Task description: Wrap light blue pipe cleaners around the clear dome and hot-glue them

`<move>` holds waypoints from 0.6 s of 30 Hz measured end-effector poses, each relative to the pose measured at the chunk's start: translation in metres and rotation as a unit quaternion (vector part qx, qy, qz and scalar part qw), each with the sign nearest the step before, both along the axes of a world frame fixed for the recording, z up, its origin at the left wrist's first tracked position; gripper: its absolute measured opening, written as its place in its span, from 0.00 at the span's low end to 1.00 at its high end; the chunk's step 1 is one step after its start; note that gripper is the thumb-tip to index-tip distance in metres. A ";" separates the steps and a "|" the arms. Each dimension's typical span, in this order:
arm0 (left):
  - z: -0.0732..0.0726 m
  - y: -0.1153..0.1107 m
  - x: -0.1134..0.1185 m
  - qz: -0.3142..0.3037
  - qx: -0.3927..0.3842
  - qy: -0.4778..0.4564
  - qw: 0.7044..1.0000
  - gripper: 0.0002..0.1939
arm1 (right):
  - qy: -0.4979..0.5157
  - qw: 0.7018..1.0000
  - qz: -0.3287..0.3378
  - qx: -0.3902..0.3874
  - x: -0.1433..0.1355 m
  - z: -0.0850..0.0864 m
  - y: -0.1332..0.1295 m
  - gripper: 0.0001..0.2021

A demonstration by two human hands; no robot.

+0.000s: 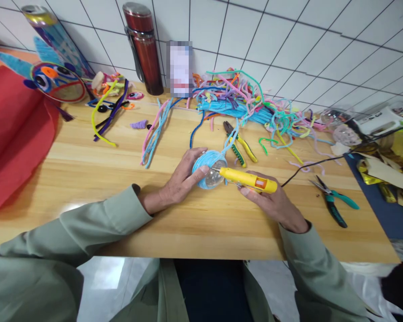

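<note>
My left hand point(184, 176) holds a clear round ball point(215, 178) partly wrapped in light blue pipe cleaner point(203, 162), its thumb pressed on the wrapped side. Loose light blue strands point(233, 134) rise from the top of the ball. My right hand point(270, 201) grips a yellow glue gun point(248, 178) from below. The metal nozzle points left and meets the ball beside my left thumb; whether glue is coming out is too small to tell. Just behind the ball lie pliers with yellow and green handles point(243, 145).
Pipe cleaners point(238, 107) are heaped along the wall. A red flask point(144, 53), a phone point(179, 69) and a decorated mask point(58, 80) stand at the back. Teal-handled pliers point(336, 201) lie right, near a black cable point(309, 165). Red cloth point(16, 134) covers the left.
</note>
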State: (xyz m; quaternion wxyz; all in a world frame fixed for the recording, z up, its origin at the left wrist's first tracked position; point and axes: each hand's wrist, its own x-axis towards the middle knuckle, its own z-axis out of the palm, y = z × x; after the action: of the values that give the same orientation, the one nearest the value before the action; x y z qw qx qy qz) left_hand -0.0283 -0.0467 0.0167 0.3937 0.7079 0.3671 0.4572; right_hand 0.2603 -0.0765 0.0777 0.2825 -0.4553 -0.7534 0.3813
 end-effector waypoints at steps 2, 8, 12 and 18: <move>0.000 0.000 0.000 0.002 0.000 0.000 1.000 0.26 | -0.003 1.000 0.000 -0.001 0.000 0.000 0.000 0.17; -0.001 0.000 0.000 0.000 0.000 -0.001 1.000 0.26 | 0.002 1.000 -0.005 0.000 0.000 0.000 0.000 0.16; -0.001 0.000 0.000 0.000 0.000 0.002 1.000 0.26 | -0.002 1.000 0.000 -0.004 0.001 0.001 0.000 0.16; -0.002 0.000 0.000 0.001 0.007 0.006 1.000 0.26 | -0.005 1.000 -0.002 0.000 0.002 0.002 -0.001 0.16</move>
State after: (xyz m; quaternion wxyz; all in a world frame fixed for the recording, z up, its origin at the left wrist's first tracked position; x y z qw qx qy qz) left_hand -0.0288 -0.0463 0.0145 0.3858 0.7131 0.3668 0.4561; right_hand 0.2627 -0.0770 0.0796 0.2798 -0.4590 -0.7534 0.3787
